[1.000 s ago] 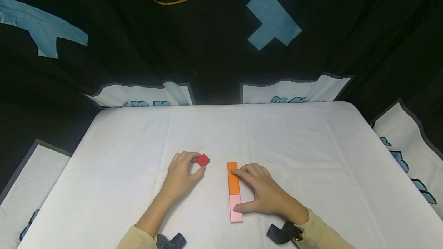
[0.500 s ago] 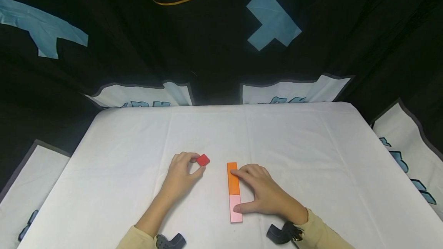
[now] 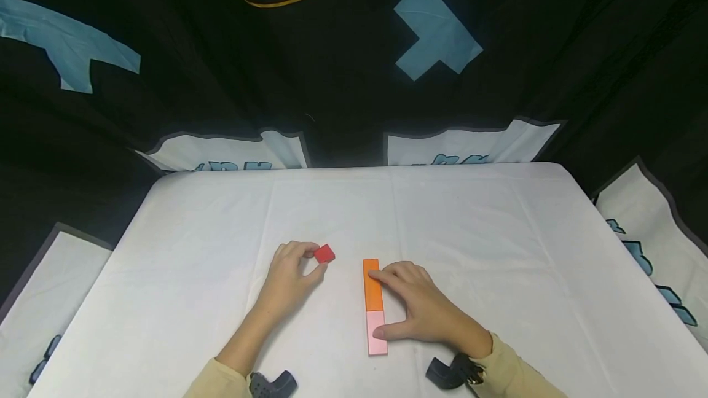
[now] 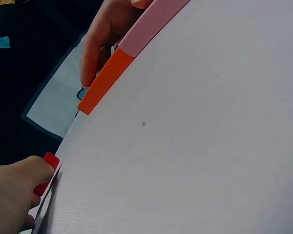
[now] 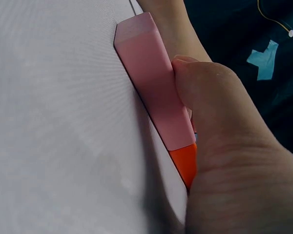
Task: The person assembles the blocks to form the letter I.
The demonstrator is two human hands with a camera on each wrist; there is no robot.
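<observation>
A small red block (image 3: 324, 254) sits between the thumb and forefinger of my left hand (image 3: 290, 278), which pinches it left of centre on the white table. In the left wrist view the thumb partly covers the red block (image 4: 51, 160). An orange block (image 3: 373, 287) and a pink block (image 3: 377, 324) lie end to end in a straight line, the orange one farther away. My right hand (image 3: 423, 306) rests its forefinger on the orange block and its thumb on the pink one, with the fingers spread. The right wrist view shows that thumb against the pink block (image 5: 154, 83).
White cloth (image 3: 487, 232) covers the tabletop, whose far edge meets a dark curtain (image 3: 332, 91) with blue and white patches. A black wrist device (image 3: 273, 386) hangs by the left cuff, another black device (image 3: 447, 374) by the right.
The left hand and the red block have shifted very slightly away from me, and the block has turned a little. The right hand and the orange and pink blocks have stayed put.
</observation>
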